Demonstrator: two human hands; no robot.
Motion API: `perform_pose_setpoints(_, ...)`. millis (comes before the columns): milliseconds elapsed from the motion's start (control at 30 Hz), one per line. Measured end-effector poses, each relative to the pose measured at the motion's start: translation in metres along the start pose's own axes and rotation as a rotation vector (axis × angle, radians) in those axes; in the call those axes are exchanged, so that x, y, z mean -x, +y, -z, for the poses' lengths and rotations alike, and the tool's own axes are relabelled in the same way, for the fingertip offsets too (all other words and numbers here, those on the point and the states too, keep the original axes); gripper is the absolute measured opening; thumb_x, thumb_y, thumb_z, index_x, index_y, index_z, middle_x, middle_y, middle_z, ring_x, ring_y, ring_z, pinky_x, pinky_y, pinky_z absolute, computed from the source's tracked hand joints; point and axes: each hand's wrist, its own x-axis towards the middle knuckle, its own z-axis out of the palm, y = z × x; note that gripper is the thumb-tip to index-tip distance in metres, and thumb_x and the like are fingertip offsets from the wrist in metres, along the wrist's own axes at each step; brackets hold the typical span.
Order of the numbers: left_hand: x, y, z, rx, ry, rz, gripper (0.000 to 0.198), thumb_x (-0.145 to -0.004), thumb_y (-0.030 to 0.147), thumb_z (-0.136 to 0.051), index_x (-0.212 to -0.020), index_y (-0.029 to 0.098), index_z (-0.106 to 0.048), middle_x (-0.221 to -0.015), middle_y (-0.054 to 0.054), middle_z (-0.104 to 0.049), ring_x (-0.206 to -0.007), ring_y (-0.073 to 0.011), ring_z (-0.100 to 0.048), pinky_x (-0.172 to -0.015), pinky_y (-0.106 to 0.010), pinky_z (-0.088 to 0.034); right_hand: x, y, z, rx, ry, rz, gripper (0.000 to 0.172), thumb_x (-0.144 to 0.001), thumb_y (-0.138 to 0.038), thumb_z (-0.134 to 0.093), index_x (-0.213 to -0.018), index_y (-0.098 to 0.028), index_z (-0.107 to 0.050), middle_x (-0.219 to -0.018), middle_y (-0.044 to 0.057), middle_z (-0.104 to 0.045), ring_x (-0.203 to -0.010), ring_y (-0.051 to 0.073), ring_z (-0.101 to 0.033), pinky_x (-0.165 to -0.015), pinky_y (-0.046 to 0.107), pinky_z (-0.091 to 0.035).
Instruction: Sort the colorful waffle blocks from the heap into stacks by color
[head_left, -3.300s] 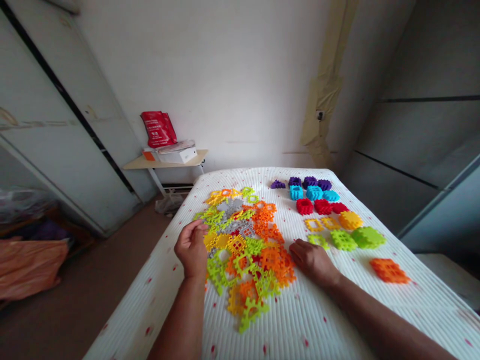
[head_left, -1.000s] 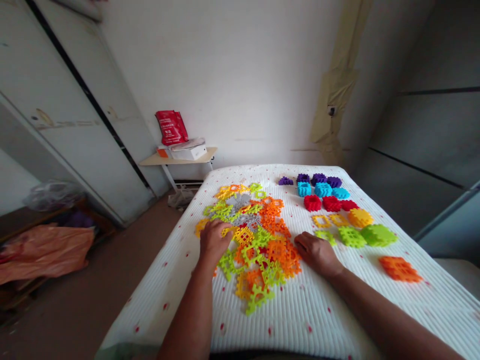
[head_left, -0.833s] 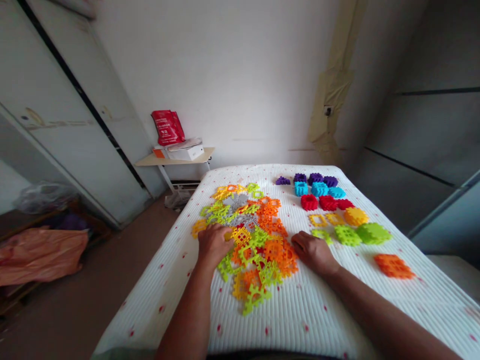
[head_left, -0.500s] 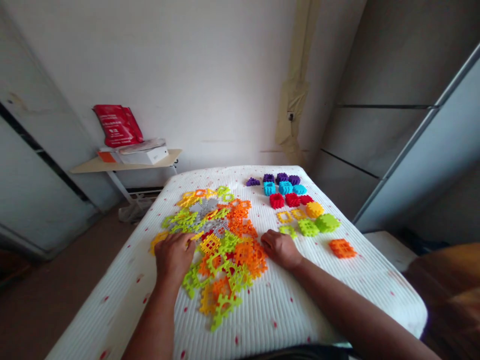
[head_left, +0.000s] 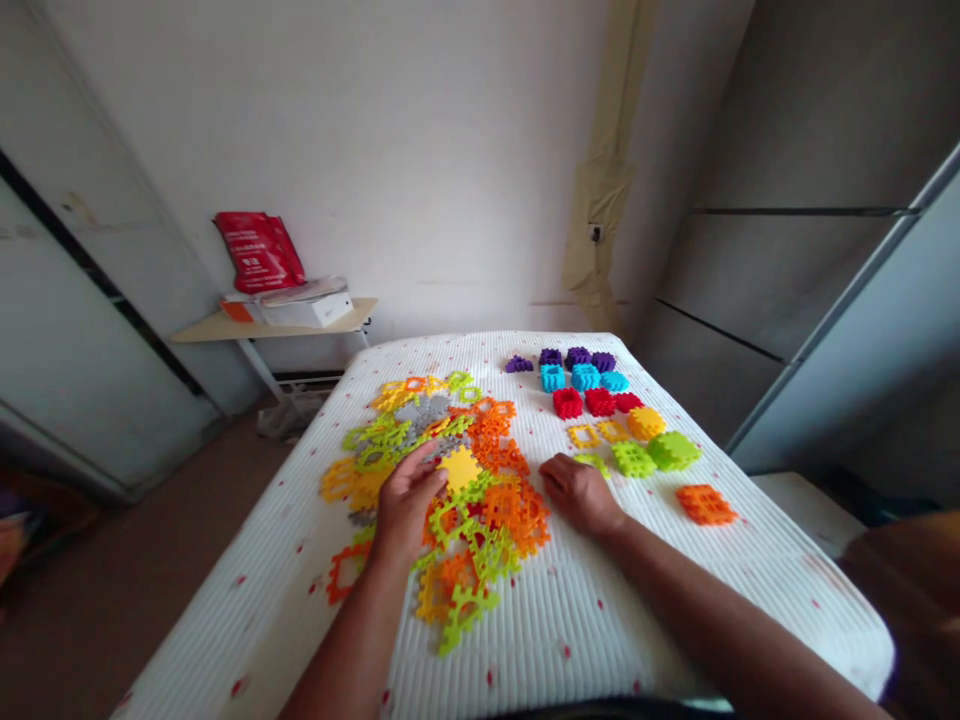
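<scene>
Between the thumb and fingers of my left hand [head_left: 406, 500] is a flat yellow toothed square tile [head_left: 460, 468], held over the loose pile. Beneath and around it spreads a heap of interlocking plastic pieces: orange pieces [head_left: 517, 505], lime green pieces [head_left: 469, 608], grey pieces [head_left: 424, 408] and yellow pieces [head_left: 341, 480]. My forearm partly covers an orange square frame [head_left: 346, 572]. My right hand [head_left: 581, 492] rests closed on the cloth, just right of the pile, with its fingers curled under. Whether it holds anything is hidden. Near its fingertips lies a green piece [head_left: 592, 462].
Right of the pile stand sorted stacks: purple [head_left: 577, 357], blue [head_left: 585, 376], red [head_left: 600, 402], yellow [head_left: 646, 422], green [head_left: 675, 450] and orange [head_left: 705, 505]. The white quilted cloth [head_left: 547, 620] covers the table. A side table [head_left: 202, 330] holds boxes and a red bag [head_left: 259, 250].
My left hand has moved right over the pile and now holds up the yellow tile. An orange frame shows beside my left forearm. My right hand stays closed in place; the view has shifted slightly.
</scene>
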Motion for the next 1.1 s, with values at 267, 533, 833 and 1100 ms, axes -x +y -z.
perform_pose_setpoints(267, 0.012, 0.003, -0.015, -0.03, -0.134, 0.065, 0.067, -0.063, 0.026, -0.069, -0.125, 0.014, -0.047, -0.062, 0.005, -0.057, -0.051, -0.0063, -0.048, -0.05, -0.018, -0.04, -0.02, -0.044, 0.015, -0.134, 0.115, 0.355, 0.043, -0.083, -0.033, -0.056, -0.123, -0.017, -0.05, -0.121, 0.013, -0.055, -0.105, 0.024, -0.051, -0.087, 0.038, -0.046)
perform_pose_setpoints(533, 0.016, 0.009, -0.016, -0.03, -0.129, 0.073, 0.073, -0.06, 0.028, -0.07, -0.127, 0.014, -0.045, -0.059, 0.005, -0.058, -0.047, -0.0066, -0.047, -0.048, -0.018, -0.037, -0.035, -0.081, 0.007, 0.053, -0.07, 0.29, 0.053, -0.078, -0.035, -0.063, -0.126, -0.016, -0.049, -0.121, 0.013, -0.054, -0.106, 0.027, -0.048, -0.089, 0.041, -0.043)
perform_pose_setpoints(833, 0.016, 0.004, -0.011, -0.143, -0.186, 0.027, 0.066, -0.067, 0.035, -0.066, -0.128, 0.017, -0.045, -0.065, 0.004, -0.059, -0.051, -0.0083, -0.05, -0.05, -0.019, -0.04, -0.037, -0.082, 0.022, -0.054, -0.121, 0.248, 0.045, -0.071, -0.024, -0.067, -0.114, -0.017, -0.055, -0.11, 0.009, -0.058, -0.101, 0.023, -0.05, -0.087, 0.036, -0.045)
perform_pose_setpoints(1100, 0.003, -0.002, -0.001, -0.347, 0.044, -0.099, 0.048, -0.065, 0.043, -0.064, -0.102, 0.013, -0.063, -0.087, -0.007, -0.069, -0.077, -0.019, -0.063, -0.073, -0.03, -0.05, -0.057, 0.034, 0.109, 0.071, -0.024, 0.027, 0.051, -0.069, -0.028, -0.073, -0.115, -0.018, -0.056, -0.108, 0.009, -0.06, -0.093, 0.02, -0.059, -0.081, 0.032, -0.047)
